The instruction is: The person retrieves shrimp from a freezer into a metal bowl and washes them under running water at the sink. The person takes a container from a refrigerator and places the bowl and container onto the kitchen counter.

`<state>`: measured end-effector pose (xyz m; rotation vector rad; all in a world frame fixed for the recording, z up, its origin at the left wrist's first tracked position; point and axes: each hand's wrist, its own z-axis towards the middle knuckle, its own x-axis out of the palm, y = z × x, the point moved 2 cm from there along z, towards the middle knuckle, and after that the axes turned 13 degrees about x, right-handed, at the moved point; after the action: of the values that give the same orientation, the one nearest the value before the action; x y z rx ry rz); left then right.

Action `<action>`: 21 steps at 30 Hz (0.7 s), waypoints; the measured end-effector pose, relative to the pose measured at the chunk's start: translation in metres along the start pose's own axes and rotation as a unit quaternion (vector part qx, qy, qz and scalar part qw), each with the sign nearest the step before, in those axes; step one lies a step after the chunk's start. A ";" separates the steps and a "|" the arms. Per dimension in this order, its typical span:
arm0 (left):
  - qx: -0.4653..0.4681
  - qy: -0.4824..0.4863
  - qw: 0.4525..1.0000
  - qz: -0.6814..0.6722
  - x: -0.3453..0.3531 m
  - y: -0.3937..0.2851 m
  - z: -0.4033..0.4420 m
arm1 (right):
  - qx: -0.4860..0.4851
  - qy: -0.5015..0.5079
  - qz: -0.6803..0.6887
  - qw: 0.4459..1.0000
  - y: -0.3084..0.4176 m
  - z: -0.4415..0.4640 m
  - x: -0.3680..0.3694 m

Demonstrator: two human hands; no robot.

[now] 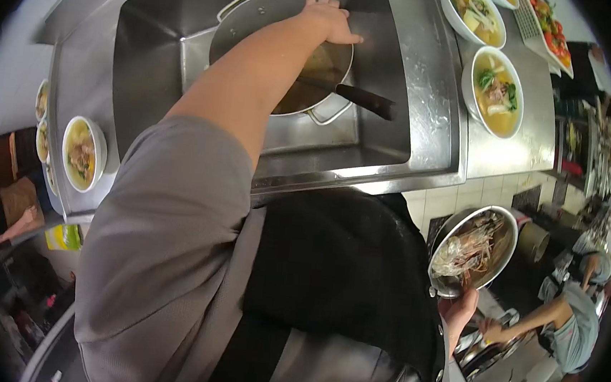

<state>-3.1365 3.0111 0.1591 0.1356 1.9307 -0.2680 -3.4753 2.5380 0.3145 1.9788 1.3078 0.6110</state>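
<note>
My left hand (327,20) reaches across a large metal pot (243,32) in the sink. Its fingers bend over the pot's far rim, and the thumb stretches to the right. Brownish liquid lies in the pot, partly hidden by my forearm. A utensil with a dark handle (366,101) leans out over the near right rim; its working end is hidden. At the lower right, my right hand (459,314) is closed on the near edge of a metal bowl (510,239). Prawn heads and shells (469,250) fill that tilted bowl.
The steel sink (388,144) surrounds the pot. Right of it stand white bowls of soup (498,91) and a basket of red and green vegetables (551,31). Another soup bowl (82,153) sits near the left counter's edge. A co-worker's arm (543,317) works over pans at right.
</note>
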 end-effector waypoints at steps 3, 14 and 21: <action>-0.002 -0.009 1.000 0.011 0.003 -0.003 0.004 | -0.013 0.008 -0.002 1.000 0.005 0.002 0.019; -0.033 -0.013 0.999 -0.003 0.023 0.027 -0.079 | -0.036 0.115 -0.032 0.992 0.034 0.028 0.074; -0.063 -0.025 0.997 -0.031 0.031 0.039 -0.131 | 0.000 0.185 -0.046 0.982 0.050 0.055 0.197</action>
<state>-3.2573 3.0809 0.1713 -0.0156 1.8974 -0.1885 -3.3311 2.6908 0.3188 1.8495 1.6071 0.9665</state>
